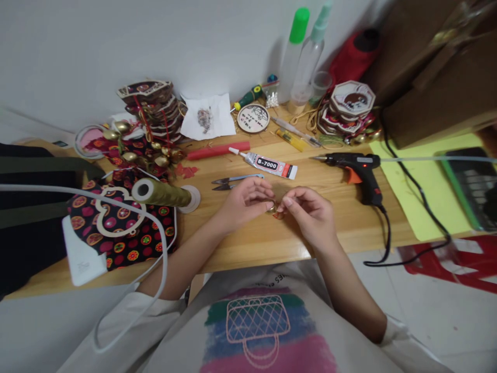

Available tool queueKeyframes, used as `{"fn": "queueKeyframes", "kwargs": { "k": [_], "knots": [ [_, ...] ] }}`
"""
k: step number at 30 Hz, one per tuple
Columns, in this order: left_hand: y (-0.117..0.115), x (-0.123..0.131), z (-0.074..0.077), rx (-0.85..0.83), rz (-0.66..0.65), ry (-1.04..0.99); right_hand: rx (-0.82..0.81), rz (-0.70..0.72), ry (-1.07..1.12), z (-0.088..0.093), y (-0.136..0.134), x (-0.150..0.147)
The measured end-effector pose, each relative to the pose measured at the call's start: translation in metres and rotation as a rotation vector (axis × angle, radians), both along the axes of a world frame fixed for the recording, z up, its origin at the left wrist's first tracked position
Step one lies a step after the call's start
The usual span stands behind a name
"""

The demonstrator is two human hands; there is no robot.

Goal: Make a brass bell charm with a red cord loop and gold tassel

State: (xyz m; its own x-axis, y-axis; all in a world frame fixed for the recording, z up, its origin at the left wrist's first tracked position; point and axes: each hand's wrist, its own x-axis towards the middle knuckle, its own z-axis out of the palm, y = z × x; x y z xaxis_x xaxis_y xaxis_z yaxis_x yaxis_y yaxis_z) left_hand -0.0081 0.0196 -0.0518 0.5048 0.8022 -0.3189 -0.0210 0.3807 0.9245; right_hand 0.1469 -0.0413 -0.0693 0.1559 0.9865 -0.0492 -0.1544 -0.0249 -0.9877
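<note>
Close to the table's front edge, my left hand [246,202] pinches a small gold bell [272,209] between thumb and fingers. My right hand [310,212] has thumb and forefinger closed on a thin red cord [278,215] beside the bell; its far end is hidden by the fingertips. Just behind my left hand lie thread snips [233,181] with blue handles. A glue tube [267,165] marked B-7000 rests behind both hands. To the right of my right hand, a black glue gun [357,168] with an orange trigger lies on its side.
Olive thread spool [165,193] and patterned fabric [124,248] occupy the left side. Stacked ornaments with gold bells [159,114] stand behind them. More stacked ornaments [347,109] sit back right. A white cable [165,248] loops over the left edge; the glue gun's black cord [388,238] hangs off the front.
</note>
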Motion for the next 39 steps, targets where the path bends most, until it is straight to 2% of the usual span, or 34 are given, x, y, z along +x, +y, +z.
{"fn": "queueKeyframes", "kwargs": {
  "k": [7, 11, 14, 20, 26, 32, 39],
  "knots": [
    [-0.0015, -0.0003, 0.0007, 0.059, -0.133, 0.008, 0.06, -0.012, -0.098, -0.0023, -0.001, -0.0003],
    [-0.0017, -0.0003, 0.0026, 0.101, -0.162, 0.005, 0.085, -0.039, -0.148, -0.0017, -0.0004, -0.0001],
    [-0.0021, -0.0002, 0.0033, 0.067, -0.175, -0.028, 0.099, -0.041, -0.158, 0.0007, -0.0005, -0.0007],
    [-0.0033, 0.001, 0.0051, 0.02, -0.152, -0.042, 0.074, -0.074, -0.162, 0.0021, -0.0018, -0.0014],
    [-0.0028, 0.0022, 0.005, -0.02, -0.125, 0.007, 0.133, -0.086, -0.353, -0.0032, -0.0034, 0.0008],
    [-0.0027, 0.0011, 0.0009, -0.025, -0.101, 0.029, 0.156, -0.079, -0.411, -0.0019, -0.0044, -0.0001],
    [-0.0031, 0.0033, 0.0046, -0.051, -0.074, 0.059, 0.237, -0.115, -0.548, 0.0006, -0.0023, -0.0007]
  ]
}}
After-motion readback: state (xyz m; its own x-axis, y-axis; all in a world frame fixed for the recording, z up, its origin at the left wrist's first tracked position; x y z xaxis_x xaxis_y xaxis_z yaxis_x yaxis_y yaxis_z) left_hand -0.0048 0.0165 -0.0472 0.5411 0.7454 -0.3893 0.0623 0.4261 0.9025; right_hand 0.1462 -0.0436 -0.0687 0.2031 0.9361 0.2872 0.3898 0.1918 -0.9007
